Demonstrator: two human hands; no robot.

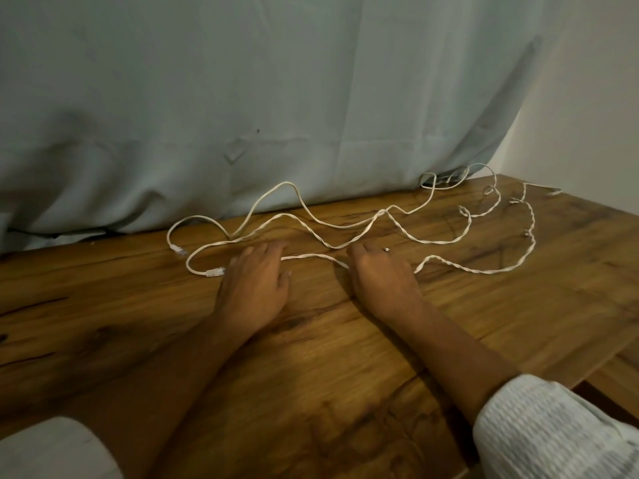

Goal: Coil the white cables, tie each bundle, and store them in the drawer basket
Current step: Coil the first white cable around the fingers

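Observation:
White cables [359, 236] lie loose and uncoiled across the back half of the wooden table [311, 357], looping from the left to the far right corner. One cable end with a plug [215, 272] lies just left of my left hand [254, 281]. My left hand rests palm down on the table with fingers spread, over a cable stretch. My right hand [378, 274] also lies palm down, a ring on one finger, covering part of a twisted white cable [311, 258] that runs between both hands. Neither hand is closed around a cable. No drawer basket is in view.
A pale grey-blue cloth [276, 98] hangs along the table's back edge. A white wall [587, 98] stands at the right. The table's right edge [608, 357] drops off near my right sleeve. Another plug [179, 250] lies at the left.

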